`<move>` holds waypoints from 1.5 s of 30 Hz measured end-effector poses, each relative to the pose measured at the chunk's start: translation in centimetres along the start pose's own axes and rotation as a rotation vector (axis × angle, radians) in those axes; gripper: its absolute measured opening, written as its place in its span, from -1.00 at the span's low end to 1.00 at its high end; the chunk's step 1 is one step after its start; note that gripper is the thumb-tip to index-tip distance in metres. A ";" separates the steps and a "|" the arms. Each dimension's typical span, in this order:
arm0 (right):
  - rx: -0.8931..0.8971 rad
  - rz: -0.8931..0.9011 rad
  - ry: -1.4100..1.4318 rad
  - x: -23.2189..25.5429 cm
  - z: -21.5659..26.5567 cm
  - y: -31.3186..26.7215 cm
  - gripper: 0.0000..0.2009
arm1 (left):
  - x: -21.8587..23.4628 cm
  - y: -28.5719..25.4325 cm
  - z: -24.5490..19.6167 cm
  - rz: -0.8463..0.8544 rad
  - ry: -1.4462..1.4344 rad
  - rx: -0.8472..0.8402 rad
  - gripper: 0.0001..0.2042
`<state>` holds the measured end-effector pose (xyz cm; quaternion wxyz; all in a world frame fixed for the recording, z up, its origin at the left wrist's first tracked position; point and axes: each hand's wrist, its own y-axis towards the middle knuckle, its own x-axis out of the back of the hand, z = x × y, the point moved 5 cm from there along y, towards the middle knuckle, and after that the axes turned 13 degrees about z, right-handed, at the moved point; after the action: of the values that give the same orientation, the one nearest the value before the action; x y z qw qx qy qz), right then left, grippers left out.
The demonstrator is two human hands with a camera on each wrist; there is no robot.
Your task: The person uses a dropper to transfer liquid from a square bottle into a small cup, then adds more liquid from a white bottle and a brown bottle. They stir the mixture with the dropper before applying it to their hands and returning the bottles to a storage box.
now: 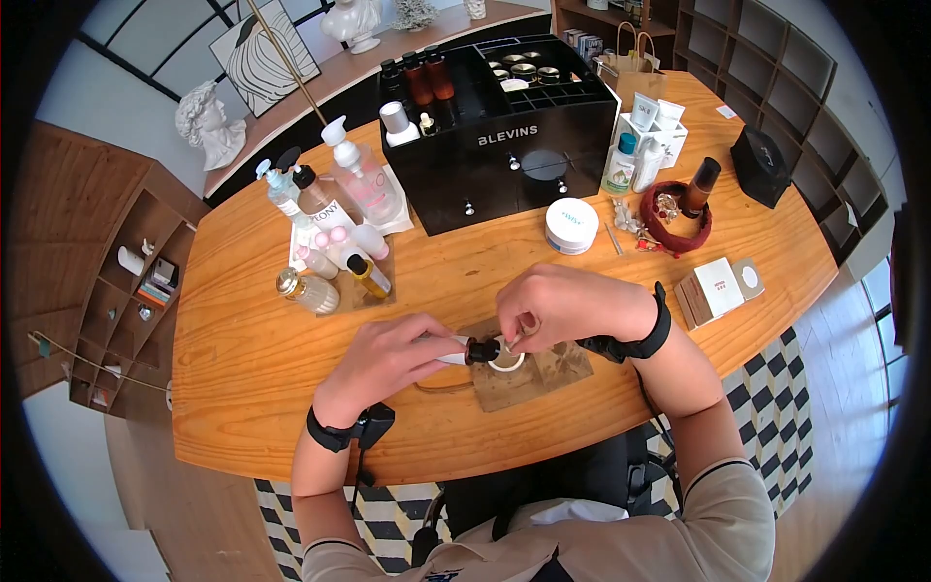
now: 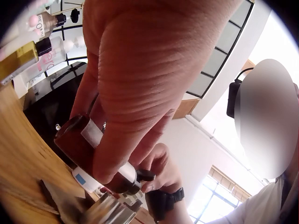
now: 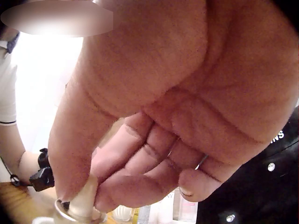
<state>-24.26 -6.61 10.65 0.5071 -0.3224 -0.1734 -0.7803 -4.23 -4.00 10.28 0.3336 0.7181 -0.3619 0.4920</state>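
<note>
My left hand (image 1: 393, 357) grips a brown bottle (image 2: 77, 142) with a white label, tipped on its side. Its black top (image 1: 479, 351) points right, over a small glass jar (image 2: 112, 210) with a pale rim. The jar stands on a brown mat (image 1: 524, 393). From the other side, my right hand (image 1: 567, 308) reaches over the jar, thumb and forefinger together. Between them, in the right wrist view, is a pale, translucent tapered piece (image 3: 85, 199) right at the jar's rim; I cannot tell what it is.
A black BLEVINS case (image 1: 509, 145) stands behind the hands. Pump bottles (image 1: 364, 179) and small bottles (image 1: 369, 276) cluster at left. To the right are a white tub (image 1: 571, 226), a dark red ring-shaped dish (image 1: 648, 218), a small box (image 1: 713, 291) and a black pouch (image 1: 761, 167).
</note>
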 end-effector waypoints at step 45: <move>0.021 0.030 0.033 -0.1 0.1 -0.1 -0.88 | 0.0 0.1 0.0 0.019 -0.003 0.029 -0.69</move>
<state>-24.25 -6.47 10.70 0.5248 -0.3067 -0.1681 -0.7761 -4.30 -4.07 10.30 0.3180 0.7202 -0.3619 0.4992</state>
